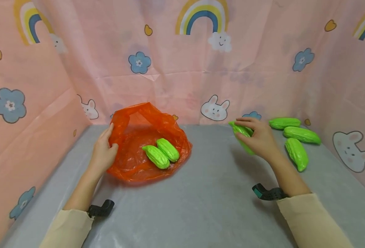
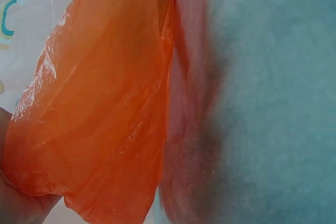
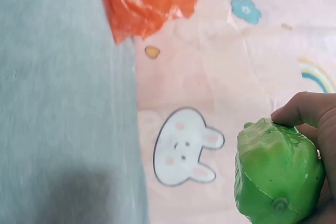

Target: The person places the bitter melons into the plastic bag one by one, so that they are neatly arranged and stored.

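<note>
An orange plastic bag (image 1: 151, 109) lies with its mouth open on the left half of the table, and its side fills much of the left wrist view (image 2: 105, 103). My left hand (image 1: 103, 151) grips the left edge of its mouth between thumb and fingers. Inside the bag two bright green bitter melons lie side by side, a front one (image 1: 155, 156) and a rear one (image 1: 168, 150). My right hand (image 1: 261, 137) holds another bitter melon (image 3: 278, 174) above the table, right of the bag and apart from it. The palm side of this hand is partly hidden.
Three more bitter melons lie at the table's back right: a rear one (image 1: 284, 123), a middle one (image 1: 301, 134) and a front one (image 1: 296, 154). Pink printed cloth (image 1: 170, 86) walls the grey table (image 1: 194, 206) at the back and both sides.
</note>
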{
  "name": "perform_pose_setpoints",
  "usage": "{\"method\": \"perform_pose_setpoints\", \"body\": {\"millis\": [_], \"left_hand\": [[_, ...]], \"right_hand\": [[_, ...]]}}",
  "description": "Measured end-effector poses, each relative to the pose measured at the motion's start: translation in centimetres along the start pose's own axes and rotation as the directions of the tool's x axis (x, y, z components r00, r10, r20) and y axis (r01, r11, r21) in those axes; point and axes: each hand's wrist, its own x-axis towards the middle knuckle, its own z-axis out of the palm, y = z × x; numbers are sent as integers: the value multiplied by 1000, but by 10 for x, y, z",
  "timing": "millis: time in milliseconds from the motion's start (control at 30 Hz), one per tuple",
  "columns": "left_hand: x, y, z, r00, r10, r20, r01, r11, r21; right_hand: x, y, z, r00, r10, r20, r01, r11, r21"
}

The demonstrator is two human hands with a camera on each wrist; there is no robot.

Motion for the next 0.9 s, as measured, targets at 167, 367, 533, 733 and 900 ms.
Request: {"method": "perform_pose_setpoints", "body": {"millis": [167,367,533,733,900], "left_hand": [[0,0,1,1000,20,-5,-20,1000,2],[0,1,1,1000,19,-5,-19,1000,3],[0,3,0,1000,9,-1,-9,1000,3],[0,6,-1,1000,12,11,-12,1000,3],[-1,7,-1,1000,14,13,-14,1000,-6]], "right_hand": [[9,-21,13,1000,-16,6,15,998,54],[18,-50,26,999,-52,1,51,993,108],[25,-70,36,997,-82,0,81,986,144],[31,-93,48,996,-79,30,71,974,215],[35,-109,60,994,-101,50,86,964,251]]}}
